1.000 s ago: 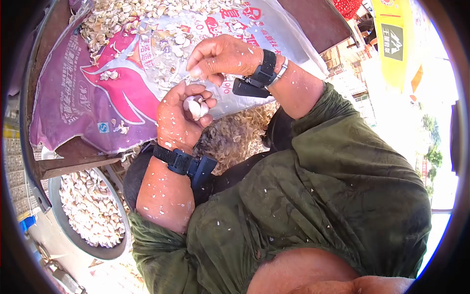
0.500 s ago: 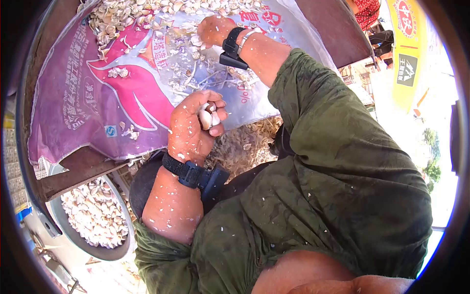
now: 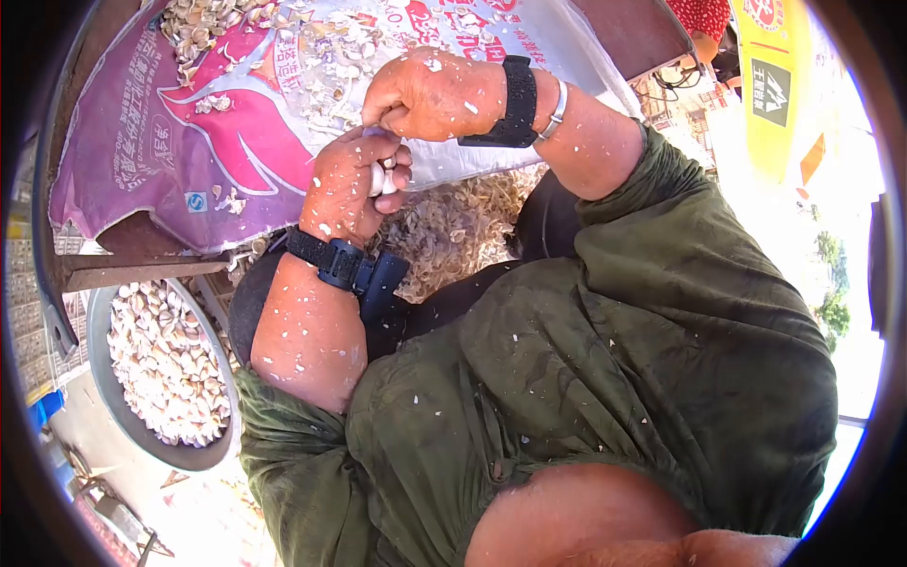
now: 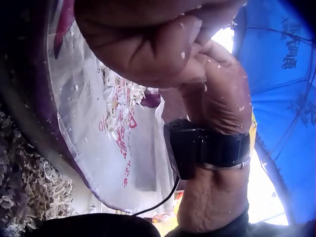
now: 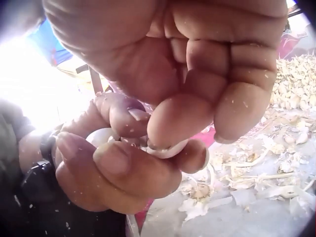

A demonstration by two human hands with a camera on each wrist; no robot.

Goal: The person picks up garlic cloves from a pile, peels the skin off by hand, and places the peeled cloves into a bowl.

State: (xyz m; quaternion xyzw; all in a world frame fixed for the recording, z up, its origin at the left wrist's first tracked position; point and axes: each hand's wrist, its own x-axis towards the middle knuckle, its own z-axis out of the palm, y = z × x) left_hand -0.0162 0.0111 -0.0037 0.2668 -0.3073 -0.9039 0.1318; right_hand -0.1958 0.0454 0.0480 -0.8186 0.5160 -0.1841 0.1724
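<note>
In the head view my left hand (image 3: 354,189) is palm up over the near edge of a printed plastic sack, its fingers curled round several pale garlic cloves (image 3: 383,177). My right hand (image 3: 435,94) meets it at the thumb side, finger and thumb pinching at a clove. Close up in the right wrist view, a clove (image 5: 170,149) shows under the right thumb tip, between the left fingers. Another white clove (image 5: 101,136) sits deeper in the left hand. In the left wrist view the fingers hide the garlic.
The purple and white sack (image 3: 104,189) covers the work surface. Garlic cloves (image 3: 203,33) and loose skins (image 3: 331,57) lie on it. A grey tub (image 3: 203,458) of cloves stands low at the left. Dry skins (image 3: 453,222) are heaped below the sack's edge.
My right hand reached out over the sack among the skins half a second ago, and has come back to my left hand. The left hand keeps its hold on the cloves.
</note>
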